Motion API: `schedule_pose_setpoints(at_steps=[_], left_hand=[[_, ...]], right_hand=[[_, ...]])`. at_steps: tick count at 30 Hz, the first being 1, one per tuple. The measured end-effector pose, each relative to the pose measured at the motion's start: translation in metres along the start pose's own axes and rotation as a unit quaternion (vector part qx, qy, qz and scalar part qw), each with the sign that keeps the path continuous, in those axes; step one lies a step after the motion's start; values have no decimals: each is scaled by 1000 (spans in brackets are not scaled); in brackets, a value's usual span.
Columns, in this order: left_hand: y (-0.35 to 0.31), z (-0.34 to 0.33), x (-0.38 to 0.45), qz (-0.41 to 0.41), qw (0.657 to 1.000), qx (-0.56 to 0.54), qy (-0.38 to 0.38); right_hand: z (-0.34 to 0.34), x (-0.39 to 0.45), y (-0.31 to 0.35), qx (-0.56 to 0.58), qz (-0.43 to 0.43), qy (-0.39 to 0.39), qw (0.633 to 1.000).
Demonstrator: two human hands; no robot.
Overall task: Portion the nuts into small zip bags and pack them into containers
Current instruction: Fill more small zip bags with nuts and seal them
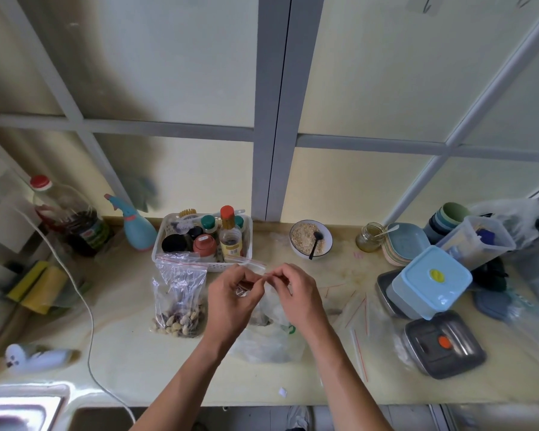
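Observation:
Both hands meet above the middle of the counter. My left hand and my right hand pinch the top edge of a small clear zip bag between them; something brown shows inside it near the left fingers. Left of the hands stands a large clear zip bag of nuts, its top open. A white plastic bag lies under the hands. Several empty small zip bags with red strips lie to the right. A light blue lidded container and a grey lidded metal container sit at the right.
A white basket of jars and bottles stands behind the hands, a bowl of grain with a spoon beside it. Stacked plates, cups and a clear tub crowd the far right. A white cable, sponges and a sink corner lie at the left.

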State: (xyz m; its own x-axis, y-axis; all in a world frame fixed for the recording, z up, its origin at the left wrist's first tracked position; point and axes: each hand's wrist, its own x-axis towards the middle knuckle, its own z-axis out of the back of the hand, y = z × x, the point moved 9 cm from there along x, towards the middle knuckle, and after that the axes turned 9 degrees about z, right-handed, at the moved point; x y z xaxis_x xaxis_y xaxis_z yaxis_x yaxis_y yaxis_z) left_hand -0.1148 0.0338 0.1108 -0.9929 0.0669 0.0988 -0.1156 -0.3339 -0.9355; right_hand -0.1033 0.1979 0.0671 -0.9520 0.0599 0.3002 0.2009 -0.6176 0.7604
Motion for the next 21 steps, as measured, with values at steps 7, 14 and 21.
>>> schedule_pose_setpoints(at_steps=[7, 14, 21], left_hand=[[-1, 3, -7, -7, 1000, -5, -13], [8, 3, -9, 22, 999, -41, -6], [17, 14, 3, 102, 969, -220, 55]], right_hand=[[8, -9, -21, -162, 23, -30, 986], [11, -25, -50, -175, -21, 10, 984], [25, -40, -67, 274, -186, -99, 938]])
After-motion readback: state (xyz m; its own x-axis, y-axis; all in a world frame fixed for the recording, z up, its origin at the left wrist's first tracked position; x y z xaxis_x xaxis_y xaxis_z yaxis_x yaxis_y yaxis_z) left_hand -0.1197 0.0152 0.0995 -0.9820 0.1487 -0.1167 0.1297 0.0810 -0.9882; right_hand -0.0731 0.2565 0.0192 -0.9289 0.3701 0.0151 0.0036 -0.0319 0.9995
